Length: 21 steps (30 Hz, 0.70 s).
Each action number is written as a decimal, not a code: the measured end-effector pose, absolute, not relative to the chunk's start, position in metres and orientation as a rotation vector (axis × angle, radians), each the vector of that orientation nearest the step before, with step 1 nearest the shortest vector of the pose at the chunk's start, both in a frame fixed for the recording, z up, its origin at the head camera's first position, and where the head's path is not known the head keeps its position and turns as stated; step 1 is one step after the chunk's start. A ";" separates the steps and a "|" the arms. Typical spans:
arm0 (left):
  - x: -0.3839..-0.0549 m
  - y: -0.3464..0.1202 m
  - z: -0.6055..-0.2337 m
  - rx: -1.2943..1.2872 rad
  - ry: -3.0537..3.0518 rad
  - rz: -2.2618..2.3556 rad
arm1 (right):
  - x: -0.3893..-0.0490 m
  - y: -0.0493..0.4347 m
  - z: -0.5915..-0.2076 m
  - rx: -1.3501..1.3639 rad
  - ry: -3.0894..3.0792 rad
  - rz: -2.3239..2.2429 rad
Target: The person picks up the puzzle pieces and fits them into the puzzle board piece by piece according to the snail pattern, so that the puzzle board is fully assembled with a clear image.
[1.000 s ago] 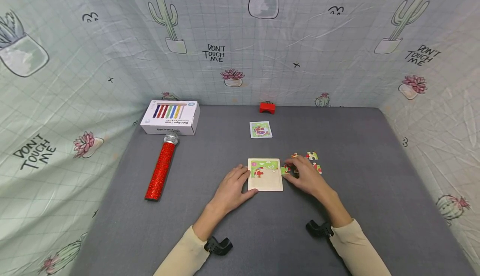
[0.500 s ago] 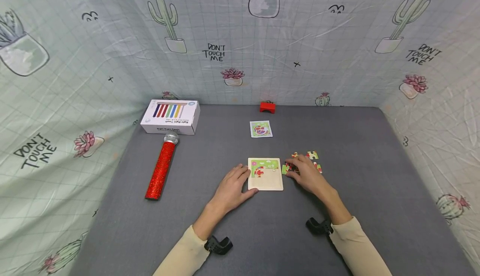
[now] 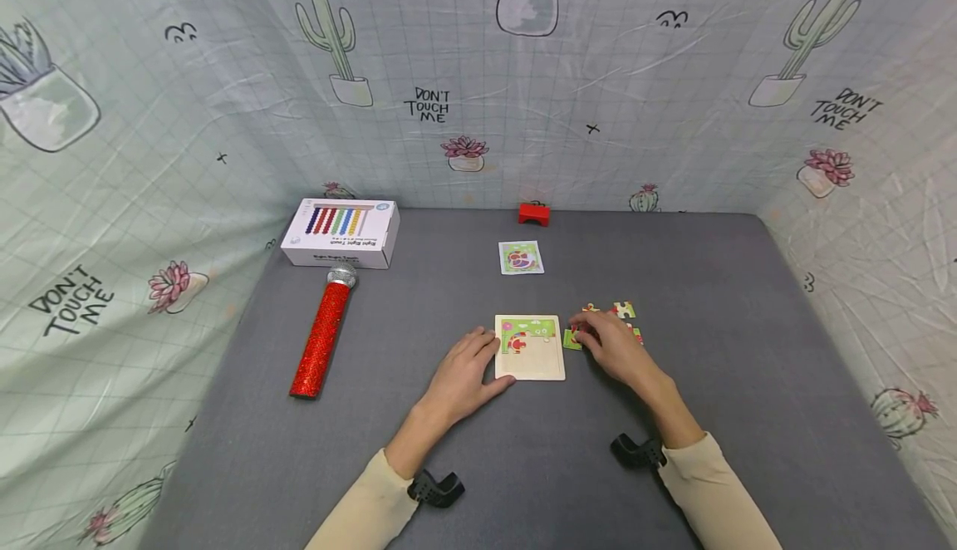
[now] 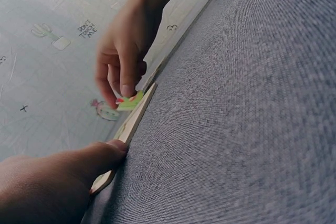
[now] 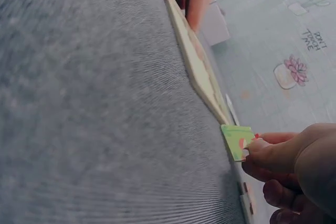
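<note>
A square wooden puzzle tray (image 3: 534, 368) lies flat on the table, its upper part filled with green printed pieces and its lower part bare wood. My left hand (image 3: 462, 375) holds the tray's lower left corner, thumb at the near edge and fingers along the left edge. Just right of the tray, my right hand (image 3: 616, 352) pinches a green jigsaw piece (image 5: 237, 141) between thumb and forefinger. That piece appears tilted in the right wrist view. Several loose jigsaw pieces (image 3: 624, 310) lie behind and under the right hand, partly hidden by it.
A printed picture card (image 3: 521, 257) lies beyond the tray, with a small red arch block (image 3: 534, 214) farther back. To the left are a glittery red microphone-shaped tube (image 3: 321, 341) and a white box (image 3: 340, 233). A patterned cloth (image 3: 478, 60) hangs behind the grey table.
My right fingers have shifted slightly and now pinch the green jigsaw piece beside the tray. The left hand and the tray have stayed in place.
</note>
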<state>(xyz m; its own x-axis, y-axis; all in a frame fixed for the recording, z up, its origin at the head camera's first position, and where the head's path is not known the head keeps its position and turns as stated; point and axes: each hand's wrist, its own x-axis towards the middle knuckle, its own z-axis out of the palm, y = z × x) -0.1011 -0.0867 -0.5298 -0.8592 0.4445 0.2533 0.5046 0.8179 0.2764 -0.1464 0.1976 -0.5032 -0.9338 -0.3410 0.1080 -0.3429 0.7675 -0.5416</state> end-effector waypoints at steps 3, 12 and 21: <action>-0.101 -0.087 -0.531 -0.742 -2.823 -0.498 | -0.147 0.196 -0.500 0.581 -2.933 0.917; -0.101 -0.087 -0.531 -0.747 -2.825 -0.510 | -0.148 0.188 -0.492 0.579 -2.920 0.949; -0.101 -0.087 -0.530 -0.748 -2.823 -0.517 | -0.144 0.173 -0.492 0.598 -2.882 1.016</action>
